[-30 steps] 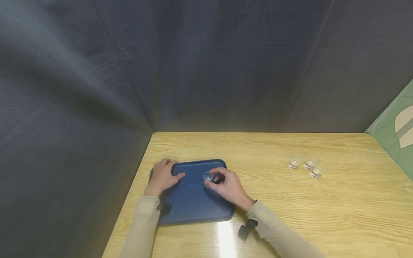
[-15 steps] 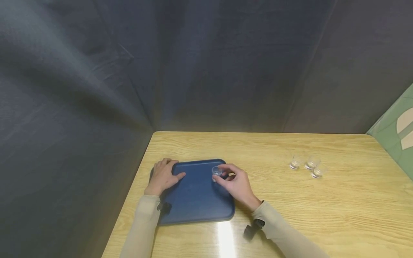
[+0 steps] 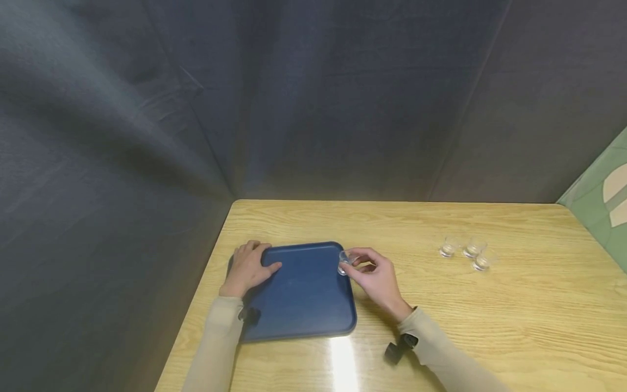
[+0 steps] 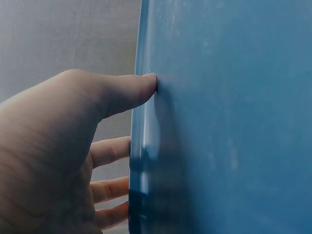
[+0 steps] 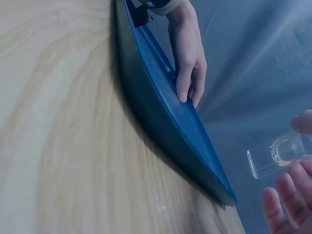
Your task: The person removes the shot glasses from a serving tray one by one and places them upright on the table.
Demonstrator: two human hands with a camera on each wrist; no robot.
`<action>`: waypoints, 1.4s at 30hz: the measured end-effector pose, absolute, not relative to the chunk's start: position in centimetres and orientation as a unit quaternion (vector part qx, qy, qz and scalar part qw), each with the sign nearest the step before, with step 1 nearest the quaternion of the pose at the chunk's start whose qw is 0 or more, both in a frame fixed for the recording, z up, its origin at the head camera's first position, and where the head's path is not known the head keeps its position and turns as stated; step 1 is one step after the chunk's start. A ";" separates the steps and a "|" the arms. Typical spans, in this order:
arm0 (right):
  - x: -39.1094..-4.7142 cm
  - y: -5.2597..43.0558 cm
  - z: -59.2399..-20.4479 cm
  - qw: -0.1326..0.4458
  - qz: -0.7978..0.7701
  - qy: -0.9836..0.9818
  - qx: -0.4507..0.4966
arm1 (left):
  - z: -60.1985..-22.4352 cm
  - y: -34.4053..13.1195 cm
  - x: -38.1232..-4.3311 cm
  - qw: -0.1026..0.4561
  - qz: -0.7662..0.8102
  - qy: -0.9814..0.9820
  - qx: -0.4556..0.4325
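Observation:
A small clear shot glass (image 3: 343, 267) is pinched between the thumb and fingers of my right hand (image 3: 376, 279). In the head view it overlaps the right back corner of a blue tray (image 3: 300, 300). The right wrist view shows the glass (image 5: 265, 158) held above the level of the tray's rim (image 5: 170, 122). My left hand (image 3: 245, 270) grips the tray's left side. Its thumb (image 4: 127, 91) lies over the rim, and the other fingers are against the outer wall.
Three more clear shot glasses, among them a front one (image 3: 481, 262), stand close together on the wooden table (image 3: 421, 305) at the right. Dark curtains (image 3: 333, 120) hang along the back and left edges. A green patterned panel (image 3: 604, 196) is at the far right.
My right hand has carried the shot glass rightward, from over the middle of the tray to its right back corner. The left hand and the tray have stayed put.

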State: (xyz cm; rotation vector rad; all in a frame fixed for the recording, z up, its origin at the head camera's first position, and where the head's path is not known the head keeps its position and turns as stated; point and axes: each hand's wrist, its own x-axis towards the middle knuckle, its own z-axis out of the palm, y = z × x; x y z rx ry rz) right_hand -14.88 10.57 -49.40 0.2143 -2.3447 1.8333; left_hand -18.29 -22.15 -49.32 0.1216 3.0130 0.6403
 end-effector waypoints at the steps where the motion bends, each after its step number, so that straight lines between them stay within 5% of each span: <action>1: -14.9 10.8 -49.5 0.081 0.612 -0.784 0.068 | -49.4 -22.2 -18.3 0.029 0.207 0.977 0.041; 42: -13.7 23.2 -49.3 0.169 0.548 -0.819 -0.033 | -49.0 -21.9 -18.3 0.031 0.203 0.978 0.043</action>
